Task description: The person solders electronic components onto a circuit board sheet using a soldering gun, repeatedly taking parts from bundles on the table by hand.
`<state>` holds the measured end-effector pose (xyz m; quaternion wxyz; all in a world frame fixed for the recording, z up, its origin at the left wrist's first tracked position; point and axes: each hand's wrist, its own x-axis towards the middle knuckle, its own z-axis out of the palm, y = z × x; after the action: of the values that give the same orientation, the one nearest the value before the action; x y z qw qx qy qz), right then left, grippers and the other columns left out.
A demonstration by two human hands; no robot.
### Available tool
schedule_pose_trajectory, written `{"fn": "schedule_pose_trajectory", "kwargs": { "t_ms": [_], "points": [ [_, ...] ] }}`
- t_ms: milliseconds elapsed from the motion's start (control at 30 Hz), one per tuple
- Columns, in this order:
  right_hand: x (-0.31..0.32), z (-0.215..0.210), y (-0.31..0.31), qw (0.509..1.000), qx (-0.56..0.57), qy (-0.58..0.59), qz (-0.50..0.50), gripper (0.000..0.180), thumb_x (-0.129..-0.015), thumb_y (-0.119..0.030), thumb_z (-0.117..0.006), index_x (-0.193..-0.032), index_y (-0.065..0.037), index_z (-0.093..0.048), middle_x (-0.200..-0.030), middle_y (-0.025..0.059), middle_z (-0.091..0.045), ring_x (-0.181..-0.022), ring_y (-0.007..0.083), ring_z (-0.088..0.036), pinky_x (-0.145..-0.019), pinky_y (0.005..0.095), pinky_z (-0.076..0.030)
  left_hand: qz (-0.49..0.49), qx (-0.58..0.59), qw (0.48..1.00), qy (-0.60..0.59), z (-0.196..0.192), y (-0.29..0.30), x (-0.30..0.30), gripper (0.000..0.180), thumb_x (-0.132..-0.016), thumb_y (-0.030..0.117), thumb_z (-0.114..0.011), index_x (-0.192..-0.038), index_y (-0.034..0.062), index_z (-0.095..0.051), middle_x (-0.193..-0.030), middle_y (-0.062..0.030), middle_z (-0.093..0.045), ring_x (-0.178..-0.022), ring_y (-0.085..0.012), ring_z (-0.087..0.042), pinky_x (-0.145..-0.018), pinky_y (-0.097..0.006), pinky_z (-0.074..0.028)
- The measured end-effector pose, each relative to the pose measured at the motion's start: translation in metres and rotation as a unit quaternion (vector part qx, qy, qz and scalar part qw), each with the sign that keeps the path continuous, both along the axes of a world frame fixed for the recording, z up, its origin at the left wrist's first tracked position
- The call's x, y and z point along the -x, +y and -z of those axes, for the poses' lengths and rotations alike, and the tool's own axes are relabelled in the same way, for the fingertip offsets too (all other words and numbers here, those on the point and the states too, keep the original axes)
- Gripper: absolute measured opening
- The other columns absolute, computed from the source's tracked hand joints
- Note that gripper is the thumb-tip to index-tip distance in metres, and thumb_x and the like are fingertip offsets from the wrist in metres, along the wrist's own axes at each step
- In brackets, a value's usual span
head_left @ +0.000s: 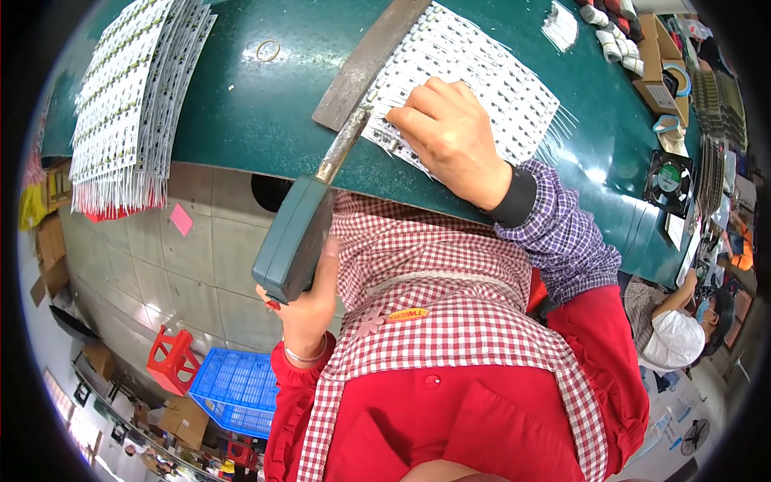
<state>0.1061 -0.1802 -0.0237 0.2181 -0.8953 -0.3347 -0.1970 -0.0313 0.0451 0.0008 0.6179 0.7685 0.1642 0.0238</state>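
My left hand (309,309) grips the green handle (293,241) of a long lever blade (365,60) that runs diagonally up across the green table (265,112). The handle hangs out past the table's near edge. My right hand (450,136) lies knuckles up on a sheet of white circuit strips (482,68), pressing it flat just to the right of the blade. The sheet's left edge lies against or under the blade. My checked apron and red top fill the lower middle.
A fanned stack of similar white strip sheets (128,88) overhangs the table's left end. A rubber band (268,51) lies near it. A small fan (668,181) and cardboard box (654,68) sit right. A blue crate (237,390) and red stool (173,357) stand on the floor. Another person (675,333) sits at right.
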Motion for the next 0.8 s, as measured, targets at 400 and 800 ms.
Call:
{"fn": "schedule_pose_trajectory", "kwargs": {
  "t_ms": [400, 800],
  "points": [
    [0.000, -0.001, 0.000, 1.000, -0.001, -0.004, 0.006, 0.010, -0.076, -0.009, -0.064, -0.085, -0.010, -0.063, -0.081, 0.0020, -0.052, -0.082, 0.0201, -0.054, -0.072, 0.0342, -0.040, -0.015, -0.024, 0.999, -0.028, -0.004, -0.001, 0.000, 0.025, -0.081, 0.004, -0.080, -0.102, -0.0053, -0.071, -0.090, -0.0119, -0.073, -0.074, -0.0197, -0.069, -0.066, -0.030, -0.052],
    [0.001, -0.002, 0.003, 0.999, -0.031, -0.019, 0.004, 0.013, -0.075, -0.009, -0.070, -0.086, -0.009, -0.064, -0.079, 0.0022, -0.053, -0.081, 0.0209, -0.054, -0.071, 0.0351, -0.041, -0.022, -0.007, 0.999, -0.031, -0.008, -0.002, 0.000, 0.025, -0.081, 0.002, -0.079, -0.103, -0.0063, -0.071, -0.092, -0.0121, -0.074, -0.077, -0.0172, -0.070, -0.068, -0.029, -0.053]
  ]
}}
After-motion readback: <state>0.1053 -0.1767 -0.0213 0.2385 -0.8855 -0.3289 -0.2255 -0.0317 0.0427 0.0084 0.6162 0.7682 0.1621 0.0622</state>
